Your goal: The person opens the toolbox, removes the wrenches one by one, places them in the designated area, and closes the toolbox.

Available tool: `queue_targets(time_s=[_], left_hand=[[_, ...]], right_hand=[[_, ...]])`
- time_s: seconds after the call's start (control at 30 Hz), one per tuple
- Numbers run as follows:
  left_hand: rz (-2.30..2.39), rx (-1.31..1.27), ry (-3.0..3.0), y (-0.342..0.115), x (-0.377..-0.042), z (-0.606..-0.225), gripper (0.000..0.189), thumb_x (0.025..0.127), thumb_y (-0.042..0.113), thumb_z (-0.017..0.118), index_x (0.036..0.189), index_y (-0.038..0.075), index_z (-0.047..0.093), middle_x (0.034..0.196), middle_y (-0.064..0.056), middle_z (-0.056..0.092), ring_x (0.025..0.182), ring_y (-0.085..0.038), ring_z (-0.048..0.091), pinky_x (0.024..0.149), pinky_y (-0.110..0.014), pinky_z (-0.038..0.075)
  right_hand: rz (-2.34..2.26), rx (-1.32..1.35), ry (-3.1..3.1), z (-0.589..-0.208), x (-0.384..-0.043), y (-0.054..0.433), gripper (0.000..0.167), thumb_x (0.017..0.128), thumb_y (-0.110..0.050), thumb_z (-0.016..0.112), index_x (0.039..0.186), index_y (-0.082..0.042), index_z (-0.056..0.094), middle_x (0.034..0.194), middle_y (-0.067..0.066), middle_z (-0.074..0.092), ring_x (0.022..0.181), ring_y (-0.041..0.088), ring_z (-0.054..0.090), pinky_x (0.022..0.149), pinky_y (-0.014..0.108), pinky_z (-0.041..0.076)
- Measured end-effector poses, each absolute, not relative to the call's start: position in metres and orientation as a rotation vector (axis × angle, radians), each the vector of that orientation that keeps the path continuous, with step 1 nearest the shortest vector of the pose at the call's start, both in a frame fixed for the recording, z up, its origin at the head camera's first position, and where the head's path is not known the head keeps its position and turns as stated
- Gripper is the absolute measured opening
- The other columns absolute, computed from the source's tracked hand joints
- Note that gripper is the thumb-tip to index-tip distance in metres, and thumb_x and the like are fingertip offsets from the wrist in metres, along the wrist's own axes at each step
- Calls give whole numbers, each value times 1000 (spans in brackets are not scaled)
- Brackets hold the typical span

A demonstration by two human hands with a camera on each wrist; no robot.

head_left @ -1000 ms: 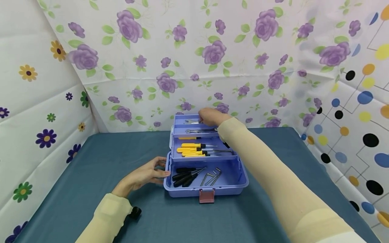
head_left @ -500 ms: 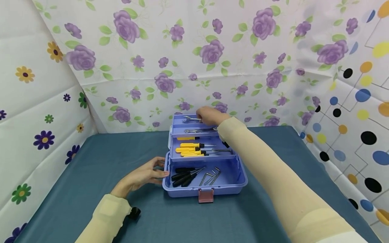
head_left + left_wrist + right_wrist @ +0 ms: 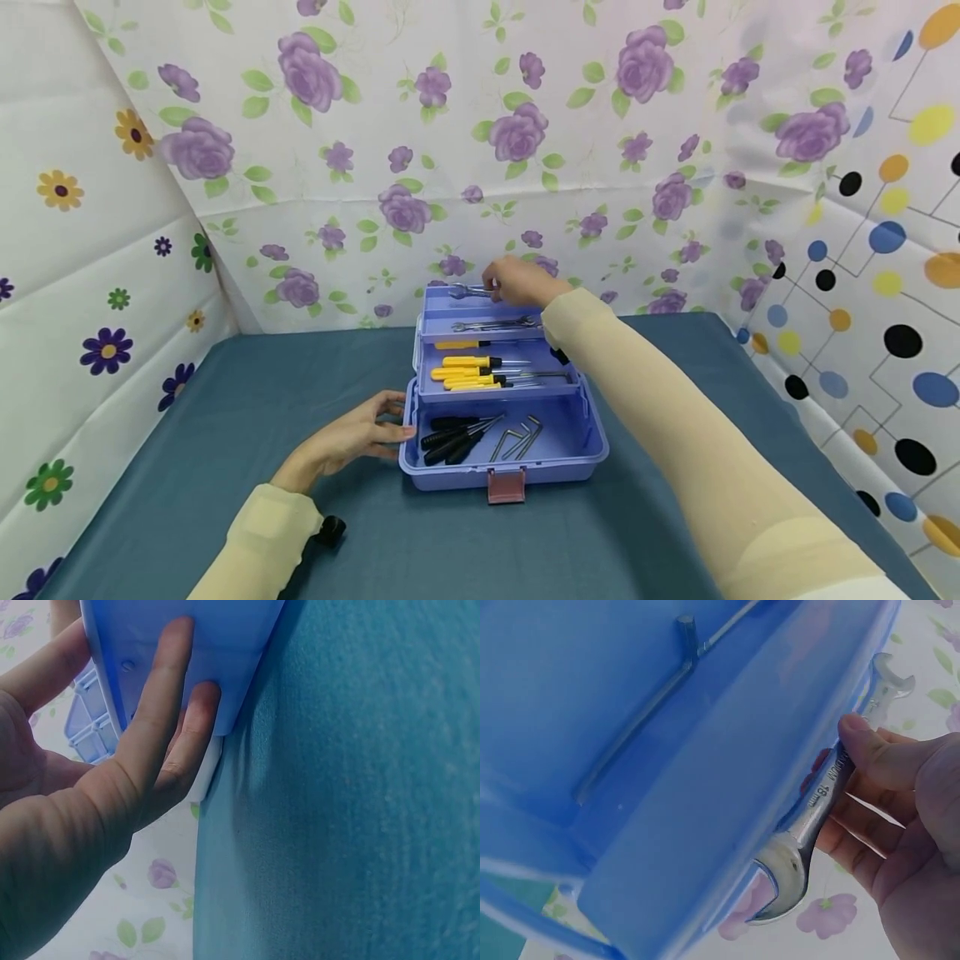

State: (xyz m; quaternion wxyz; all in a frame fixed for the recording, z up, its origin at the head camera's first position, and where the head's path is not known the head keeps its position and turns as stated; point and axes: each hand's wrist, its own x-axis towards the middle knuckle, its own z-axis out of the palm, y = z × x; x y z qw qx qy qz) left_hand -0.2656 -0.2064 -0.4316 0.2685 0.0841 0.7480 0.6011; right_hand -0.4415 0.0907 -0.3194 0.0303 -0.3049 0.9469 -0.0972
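Note:
An open blue toolbox with stepped trays stands on the table. In the head view my right hand is at the top tray, pinching a silver open-end wrench between thumb and fingers. The right wrist view shows the wrench, marked 18 mm, along the tray's outer edge. My left hand is at the box's left side. Its straight fingers lie against the outer wall, with the thumb at the rim. More wrenches lie on the tray step below my right hand.
The middle tray holds several yellow-handled screwdrivers. In the bottom compartment are black-handled screwdrivers and hex keys. A pink latch hangs at the front. The table has a blue-green cover, with a flowered curtain behind.
My right hand has lifted the wrench slightly from the top tray, and more of it shows left of my fingers. My left hand stays at the box. The head view has shifted slightly.

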Motion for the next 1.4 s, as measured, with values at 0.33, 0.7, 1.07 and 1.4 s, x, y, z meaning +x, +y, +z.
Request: queue_targets(time_s=[0.33,0.7,1.07,1.4], left_hand=[[1621,224,2018,-206,-265,-431,76,101,20,71,158,0,25,150,-28,36,121,-34,60,97,-50,58],[1630,234,2024,-207,-263,-430,74,102,18,69,158,0,25,150,-28,36,123,-36,58,97,-50,57],[1626,245,2028,-207,-264,-432,74,101,20,70,158,2,26,150,-28,35,120,-33,60,97,-50,57],[1628,239,2033,-206,-263,-432,77,100,21,71,158,0,24,151,-29,35,121,-35,60,96,-49,58]], right_hand=[[-305,-955,2949,-308,-438,93,13,101,-10,70,112,-7,76,108,10,72,99,27,67,89,42,56],[-421,-974,2994,-291,-429,113,7,97,-4,72,103,-2,76,102,13,70,95,29,63,89,44,54],[-652,-909,2976,-289,-425,150,5,96,-3,74,96,2,76,90,14,69,84,28,60,80,43,53],[-819,-821,2867,-287,-420,181,8,97,-4,74,91,2,72,81,22,68,59,22,59,53,30,54]])
